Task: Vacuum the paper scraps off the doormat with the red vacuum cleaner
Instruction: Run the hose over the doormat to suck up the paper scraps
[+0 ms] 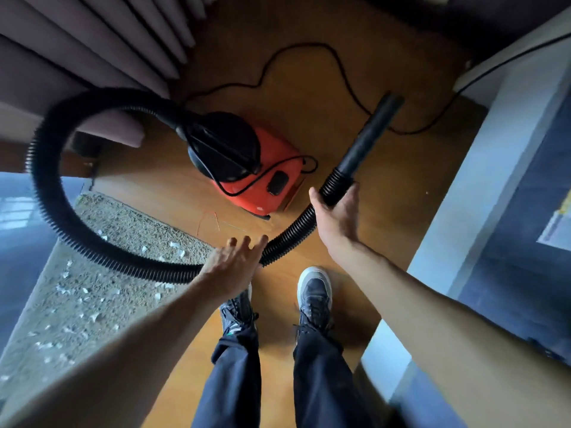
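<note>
The red vacuum cleaner (262,177) with a black top stands on the wooden floor ahead of my feet. Its black ribbed hose (61,223) loops out to the left and comes back to the black nozzle tube (367,140), which points up and right. My right hand (336,217) grips the hose just below the nozzle. My left hand (234,264) lies over the hose lower down with fingers stretched out. The beige doormat (92,291) lies at the lower left, scattered with several white paper scraps (174,244).
The black power cord (309,69) snakes over the floor behind the vacuum toward the right wall. Pleated curtains (92,41) hang at the top left. A pale ledge and blue surface (494,211) run along the right. My two shoes (313,291) stand at the bottom centre.
</note>
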The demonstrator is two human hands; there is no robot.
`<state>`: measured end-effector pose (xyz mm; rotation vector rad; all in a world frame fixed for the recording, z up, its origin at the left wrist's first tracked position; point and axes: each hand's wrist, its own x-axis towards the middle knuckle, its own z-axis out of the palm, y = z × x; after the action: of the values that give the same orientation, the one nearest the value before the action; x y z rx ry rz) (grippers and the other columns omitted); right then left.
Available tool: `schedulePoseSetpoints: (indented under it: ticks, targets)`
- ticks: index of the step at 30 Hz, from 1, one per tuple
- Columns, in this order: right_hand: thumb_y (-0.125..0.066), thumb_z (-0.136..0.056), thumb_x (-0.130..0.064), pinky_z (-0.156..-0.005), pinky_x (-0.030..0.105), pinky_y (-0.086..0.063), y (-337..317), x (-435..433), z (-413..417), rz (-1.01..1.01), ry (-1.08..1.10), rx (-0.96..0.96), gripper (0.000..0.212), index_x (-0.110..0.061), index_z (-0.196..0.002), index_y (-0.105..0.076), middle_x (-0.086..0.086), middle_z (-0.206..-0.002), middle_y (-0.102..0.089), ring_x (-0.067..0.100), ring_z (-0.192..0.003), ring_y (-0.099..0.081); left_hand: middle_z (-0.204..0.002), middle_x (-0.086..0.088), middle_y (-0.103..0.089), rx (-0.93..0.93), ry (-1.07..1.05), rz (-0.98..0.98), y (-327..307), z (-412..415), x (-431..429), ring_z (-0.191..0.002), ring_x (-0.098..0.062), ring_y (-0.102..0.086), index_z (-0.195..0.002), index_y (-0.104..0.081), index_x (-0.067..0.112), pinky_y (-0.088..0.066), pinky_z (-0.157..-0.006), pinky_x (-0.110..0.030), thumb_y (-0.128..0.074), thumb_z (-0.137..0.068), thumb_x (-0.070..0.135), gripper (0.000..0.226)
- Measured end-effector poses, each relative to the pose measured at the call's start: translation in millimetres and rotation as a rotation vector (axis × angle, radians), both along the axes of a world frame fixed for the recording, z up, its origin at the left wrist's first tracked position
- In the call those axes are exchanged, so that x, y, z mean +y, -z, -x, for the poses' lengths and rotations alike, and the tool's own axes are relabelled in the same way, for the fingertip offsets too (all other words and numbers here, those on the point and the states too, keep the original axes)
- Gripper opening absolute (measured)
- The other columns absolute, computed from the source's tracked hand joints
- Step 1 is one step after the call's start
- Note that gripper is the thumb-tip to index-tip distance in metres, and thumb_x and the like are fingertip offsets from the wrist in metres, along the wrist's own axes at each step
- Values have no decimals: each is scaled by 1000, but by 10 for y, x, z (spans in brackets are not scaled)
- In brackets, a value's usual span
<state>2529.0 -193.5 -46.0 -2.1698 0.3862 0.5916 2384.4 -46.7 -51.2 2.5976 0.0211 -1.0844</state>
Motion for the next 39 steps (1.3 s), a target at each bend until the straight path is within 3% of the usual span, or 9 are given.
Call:
schedulePoseSetpoints:
  ticks: [3,9,14,20,23,25,28,34,39]
  targets:
    - [-68,-86,-38,-102,40,-43,-283,171,-101,-18,-98,-17,65,-3,-134,-40,14,-132,-54,31,-121,-53,-136,-14,-45,61,-134,-13,-250,-17,-90,-116,-26,-52,-157,-9,11,-54,-87,-36,-45,-101,46,75]
    - [-65,-91,-28,-92,23,-35,-868,448,-189,-81,-422,-124,55,-3,-133,-41,15,-129,-55,29,-118,-52,-123,-16,-42,-53,-542,-59,-661,-10,-167,-114,-30,-44,-140,-36,14,-51,-92,-39,-59,-96,33,53]
    - [-63,-87,-6,-87,-6,-19,-1158,751,18,-183,-697,-181,62,0,-142,-35,2,-127,-46,2,-112,-40,-115,-15,-51,-93,-796,-6,-741,96,-137,-107,-35,-51,-129,-47,12,-46,-89,-45,-66,-92,32,46]
    - [-61,-84,-5,-100,6,-30,-1281,1244,356,-308,-1023,-221,58,-6,-139,-42,5,-133,-54,5,-119,-46,-89,-8,-55,-198,-1130,162,-722,420,90,-84,-31,-57,-100,-55,12,-34,-67,-32,-73,-84,34,33]
    - [-62,-83,-4,-99,23,-44,-1301,1511,523,-356,-1171,-227,55,-5,-136,-46,7,-126,-59,13,-112,-55,-99,-7,-65,-197,-1266,279,-694,659,223,-90,-24,-63,-106,-58,15,-48,-75,-32,-73,-82,41,38]
    - [-63,-83,-2,-95,23,-46,-1304,1690,649,-377,-1244,-215,55,-3,-136,-47,6,-122,-62,12,-106,-57,-101,-1,-71,-192,-1363,395,-685,837,300,-91,-17,-68,-110,-61,20,-56,-83,-34,-72,-77,46,44]
    - [-64,-84,-1,-93,25,-50,-1326,1962,842,-415,-1339,-135,57,-5,-138,-48,-1,-116,-62,10,-104,-60,-89,10,-72,-237,-1522,608,-719,1063,384,-79,-3,-68,-101,-65,30,-53,-78,-27,-78,-80,32,25]
    - [-70,-83,-7,-86,18,-51,-1402,2506,1211,-415,-1475,6,66,-14,-143,-43,0,-116,-62,10,-98,-62,-94,2,-75,-362,-1832,859,-865,1475,495,-96,-25,-69,-102,-72,30,-57,-90,-50,-77,-76,34,27]
    - [-75,-82,-17,-89,20,-51,-1367,2882,1449,-343,-1651,86,72,-20,-146,-40,-5,-102,-62,6,-88,-63,-105,-13,-75,-398,-1994,1083,-970,1644,551,-97,-22,-69,-108,-72,13,-57,-93,-41,-74,-79,28,33]
